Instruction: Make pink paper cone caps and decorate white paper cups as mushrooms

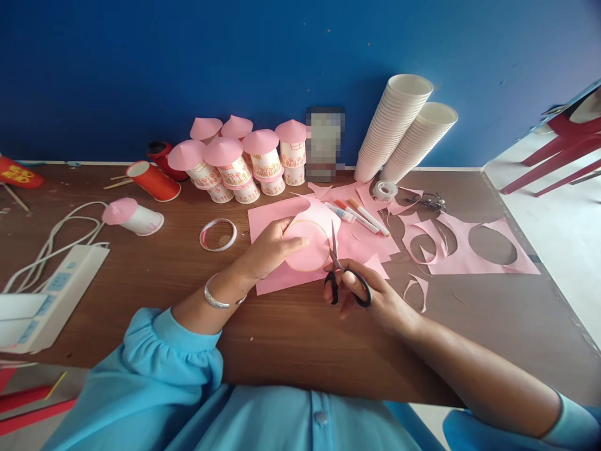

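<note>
Power strip [61, 299] sits far left on the tabletop [282, 344], then a pink-roofed paper cup [139, 218]. Mid-view, I have the left hand [272, 247] pinching a pink paper disc [308, 252], outlined in yellow, over a larger pink sheet [268, 284]. At the disc's right edge are the scissors [334, 252], my right hand [370, 288] closed round their handles. I judge the step as cutting along that outline, surplus paper at its top; the next move, I think, calls for short snips while the left hand turns the disc. Further right lie markers [362, 220], then pink offcuts [457, 250].
</note>
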The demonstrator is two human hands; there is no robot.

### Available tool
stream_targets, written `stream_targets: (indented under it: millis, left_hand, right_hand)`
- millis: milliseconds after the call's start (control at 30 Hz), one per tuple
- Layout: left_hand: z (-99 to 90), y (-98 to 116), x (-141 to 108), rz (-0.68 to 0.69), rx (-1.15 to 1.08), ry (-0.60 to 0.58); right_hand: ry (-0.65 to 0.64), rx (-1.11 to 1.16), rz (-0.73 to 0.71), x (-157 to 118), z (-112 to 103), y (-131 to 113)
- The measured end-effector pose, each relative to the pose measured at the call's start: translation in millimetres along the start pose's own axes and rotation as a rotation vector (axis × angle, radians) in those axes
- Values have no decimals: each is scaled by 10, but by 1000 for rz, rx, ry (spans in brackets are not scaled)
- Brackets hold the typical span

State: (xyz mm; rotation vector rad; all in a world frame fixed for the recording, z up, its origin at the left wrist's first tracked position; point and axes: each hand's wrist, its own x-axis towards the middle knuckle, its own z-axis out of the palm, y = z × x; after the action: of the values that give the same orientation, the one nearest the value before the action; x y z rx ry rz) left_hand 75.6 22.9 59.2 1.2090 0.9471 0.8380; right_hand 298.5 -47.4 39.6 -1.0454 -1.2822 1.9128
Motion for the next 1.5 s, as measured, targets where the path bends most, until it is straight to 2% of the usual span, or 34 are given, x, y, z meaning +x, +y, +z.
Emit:
stream_targets:
  millis: [200,300,433,733,967,1200,1500]
  left_hand:
    - [-8,62,-22,89,243,94]
    - [-22,60,-25,91,275,101]
    - [-39,42,-16,39,180,39]
    - [-63,-57,31,-87,-145,-60]
    - [-48,-52,31,-80,-149,-63]
    - [-57,-62,23,-58,-168,-121]
    - [-59,-88,18,-62,-178,-115]
  right_hand:
    - [-119,65,21,-17,-56,-50]
    - [-120,87,42,-21,-68,-98]
    - [-56,-32,35,-15,-90,-108]
    - [-36,-185,-29,1,-99,-66]
    - [-29,-183,-28,17,-80,-26]
    - [-37,-191,-71,10,-56,-47]
    - [7,-234,-81,5,-28,38]
